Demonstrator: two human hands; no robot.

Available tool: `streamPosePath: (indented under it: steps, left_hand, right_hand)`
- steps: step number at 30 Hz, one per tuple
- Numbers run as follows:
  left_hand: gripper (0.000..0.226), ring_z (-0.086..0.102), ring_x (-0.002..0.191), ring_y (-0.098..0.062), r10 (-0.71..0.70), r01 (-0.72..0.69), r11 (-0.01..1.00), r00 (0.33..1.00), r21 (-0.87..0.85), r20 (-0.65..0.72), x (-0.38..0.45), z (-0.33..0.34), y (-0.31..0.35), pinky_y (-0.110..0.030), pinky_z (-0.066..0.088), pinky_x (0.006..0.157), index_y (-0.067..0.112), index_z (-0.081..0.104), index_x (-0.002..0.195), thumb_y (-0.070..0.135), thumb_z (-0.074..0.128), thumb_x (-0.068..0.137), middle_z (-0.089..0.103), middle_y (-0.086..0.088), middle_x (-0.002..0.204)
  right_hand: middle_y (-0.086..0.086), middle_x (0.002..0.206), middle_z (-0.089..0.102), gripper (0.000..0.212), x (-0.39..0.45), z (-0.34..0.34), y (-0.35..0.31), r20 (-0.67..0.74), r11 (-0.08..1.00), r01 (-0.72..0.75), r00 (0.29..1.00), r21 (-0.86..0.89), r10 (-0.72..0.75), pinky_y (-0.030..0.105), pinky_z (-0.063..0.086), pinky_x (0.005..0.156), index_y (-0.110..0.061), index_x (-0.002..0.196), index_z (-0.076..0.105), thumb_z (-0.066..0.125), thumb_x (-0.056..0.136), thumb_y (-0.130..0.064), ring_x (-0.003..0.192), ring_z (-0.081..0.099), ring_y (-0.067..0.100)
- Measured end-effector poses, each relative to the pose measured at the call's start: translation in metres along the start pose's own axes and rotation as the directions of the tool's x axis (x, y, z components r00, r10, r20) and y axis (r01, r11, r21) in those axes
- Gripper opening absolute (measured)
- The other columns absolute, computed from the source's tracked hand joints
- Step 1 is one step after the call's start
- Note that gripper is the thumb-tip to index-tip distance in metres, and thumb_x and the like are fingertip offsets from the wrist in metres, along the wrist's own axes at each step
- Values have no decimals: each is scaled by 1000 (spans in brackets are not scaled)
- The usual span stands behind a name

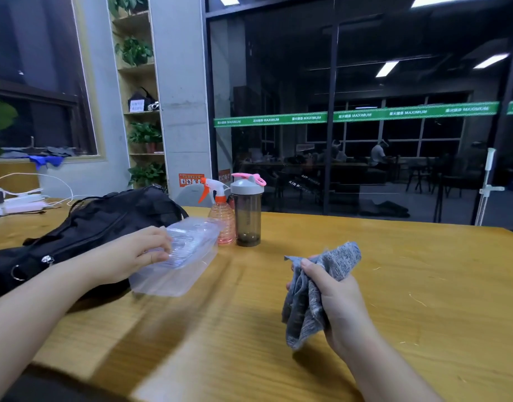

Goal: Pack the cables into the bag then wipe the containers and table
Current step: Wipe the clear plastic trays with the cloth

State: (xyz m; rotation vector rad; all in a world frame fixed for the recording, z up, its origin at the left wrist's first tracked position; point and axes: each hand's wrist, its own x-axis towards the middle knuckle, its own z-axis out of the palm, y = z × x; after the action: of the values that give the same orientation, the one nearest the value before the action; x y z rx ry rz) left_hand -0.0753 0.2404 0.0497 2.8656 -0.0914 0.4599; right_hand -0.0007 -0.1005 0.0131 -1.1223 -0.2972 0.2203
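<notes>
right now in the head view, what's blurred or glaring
Head view: the left hand on the clear plastic container is motion-smeared; ceiling lights reflect in the dark glass wall; the pillar bows from wide-angle distortion; the right hand gripping the grey cloth is sharp.

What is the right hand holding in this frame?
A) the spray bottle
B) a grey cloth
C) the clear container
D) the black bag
B: the right hand grips a bunched grey cloth above the table, while the left hand is on the clear container.
</notes>
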Motion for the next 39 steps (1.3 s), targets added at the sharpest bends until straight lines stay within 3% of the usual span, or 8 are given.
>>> streamPosePath:
  steps: [4, 6, 9, 18, 26, 30, 34, 39]
  left_hand:
    - [22, 44, 111, 0, -18, 18, 998, 1000, 64, -3, -1, -3, 0, 0, 26, 91, 48, 53, 100, 28, 55, 90, 52, 13, 115]
    - [17, 46, 108, 2, -37, 34, 993, 999, 110, 29, -2, -3, 0, -10, 30, 96, 43, 61, 92, 28, 53, 92, 50, 17, 113]
    - [16, 48, 105, 2, -71, 62, 985, 996, 162, 54, -4, -1, 1, -24, 36, 97, 43, 53, 92, 28, 49, 95, 47, 19, 110]
    - [11, 48, 91, 3, -188, 188, 958, 982, 215, -19, -3, 6, 7, -22, 35, 80, 26, 53, 98, 32, 45, 96, 46, 15, 103]
    - [22, 50, 104, -6, -256, 257, 956, 966, 142, -29, -8, 5, 15, -31, 39, 95, 32, 52, 105, 47, 47, 90, 49, 18, 113]
    - [38, 50, 99, -6, -127, 162, 965, 976, 205, -174, -4, 10, 29, -33, 31, 103, 32, 51, 108, 60, 41, 85, 50, 20, 111]
    - [66, 53, 95, -6, 137, -65, 960, 957, 273, -256, 7, 21, 47, -29, 14, 111, 26, 57, 101, 78, 24, 77, 57, 18, 102]
    - [43, 49, 101, -5, 364, -300, 925, 875, 233, -320, 28, 46, 89, -30, 12, 112, 23, 56, 101, 59, 35, 89, 61, 9, 103]
  right_hand:
    - [11, 73, 67, 9, -1, 0, -1, -2, 1000, 0, 1000, 1, 0, 34, 54, 58, -10, 92, 59, 65, 86, -11, 63, 69, 25]
    - [11, 72, 66, 9, -1, 0, -1, -10, 1000, -4, 1000, 6, 4, 33, 54, 56, -10, 91, 59, 66, 86, -11, 62, 68, 25]
    - [10, 69, 67, 9, -1, 0, -1, -16, 1000, -1, 1000, 9, 1, 33, 53, 56, -10, 90, 59, 66, 85, -11, 63, 68, 25]
    - [9, 67, 67, 9, -1, 0, -1, -13, 1000, -7, 1000, 17, 7, 35, 53, 59, -11, 89, 59, 66, 85, -11, 65, 68, 27]
    - [9, 67, 67, 8, -1, 0, -1, -6, 1000, -18, 1000, 16, 18, 34, 53, 59, -11, 89, 59, 66, 86, -11, 65, 68, 26]
    - [7, 63, 67, 7, 0, -1, 0, -8, 1000, -8, 1000, 6, 9, 36, 53, 61, -10, 88, 60, 65, 86, -13, 65, 68, 25]
    - [12, 67, 69, 17, 2, -2, 1, -51, 999, -26, 998, 32, 28, 35, 53, 62, -6, 89, 62, 66, 86, -22, 63, 68, 26]
    - [11, 80, 67, 31, 13, -9, 4, -249, 988, -73, 963, 133, 105, 33, 49, 63, -8, 97, 60, 58, 88, -38, 70, 64, 27]
